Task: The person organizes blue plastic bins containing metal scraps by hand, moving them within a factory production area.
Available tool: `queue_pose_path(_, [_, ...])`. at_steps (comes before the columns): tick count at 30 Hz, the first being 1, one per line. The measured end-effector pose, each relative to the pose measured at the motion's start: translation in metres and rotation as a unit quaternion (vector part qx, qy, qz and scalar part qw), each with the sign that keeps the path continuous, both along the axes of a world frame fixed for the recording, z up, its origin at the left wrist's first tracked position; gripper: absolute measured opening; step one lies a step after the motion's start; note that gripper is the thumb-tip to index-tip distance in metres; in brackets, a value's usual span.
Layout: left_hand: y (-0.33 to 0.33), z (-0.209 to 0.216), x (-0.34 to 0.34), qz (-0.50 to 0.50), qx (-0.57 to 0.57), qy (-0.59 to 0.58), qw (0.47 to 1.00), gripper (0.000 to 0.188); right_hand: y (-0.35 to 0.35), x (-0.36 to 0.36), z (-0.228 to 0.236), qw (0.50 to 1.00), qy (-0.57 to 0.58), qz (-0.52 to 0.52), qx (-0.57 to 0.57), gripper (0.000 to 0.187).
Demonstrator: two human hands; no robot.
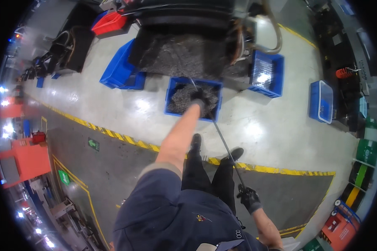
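A long thin metal rod (224, 142) runs slantwise across my body toward the machine. Farther up it, my left hand (202, 101), in a dark glove, is closed round the rod with the arm stretched out. My right hand (249, 198), in a black glove, grips the rod lower down by my right hip. Below my left hand stands a blue bin (168, 109) heaped with grey metal shavings (182, 98). Beyond it, more shavings (167, 54) lie in the dark opening of the machine. The rod's far end is lost among them, so its tip cannot be made out.
A tall blue bin (117, 69) stands left of the machine, a blue crate (276, 79) right of it. Farther right is another blue crate (322, 102). A red bin (109, 23) sits at upper left. Yellow-black floor tape (264, 168) passes by my feet. A hose (276, 37) loops beside the machine.
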State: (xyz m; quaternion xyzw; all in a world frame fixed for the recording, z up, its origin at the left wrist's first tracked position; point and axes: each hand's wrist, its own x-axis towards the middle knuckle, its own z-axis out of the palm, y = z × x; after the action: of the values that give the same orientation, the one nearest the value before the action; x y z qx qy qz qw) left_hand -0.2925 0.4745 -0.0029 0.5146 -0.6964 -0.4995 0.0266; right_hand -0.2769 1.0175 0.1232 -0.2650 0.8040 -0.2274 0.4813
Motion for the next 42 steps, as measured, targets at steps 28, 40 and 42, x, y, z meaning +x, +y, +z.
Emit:
queue_pose_path(28, [0.220,0.077,0.056,0.189,0.525,0.124,0.820,0.050,0.106,0.149,0.098,0.894,-0.242,-0.357,0.120,0.037])
queue_pose_path(40, [0.109,0.066,0.043,0.223,0.458,0.149,0.848,0.045,0.007,0.108,0.077,0.903,-0.285,-0.322,-0.014,0.029])
queue_pose_path(42, [0.114,0.069,0.046,0.217,0.411,0.138,0.875,0.044,0.027,0.106,0.073,0.962,-0.187,-0.199,0.009,0.028])
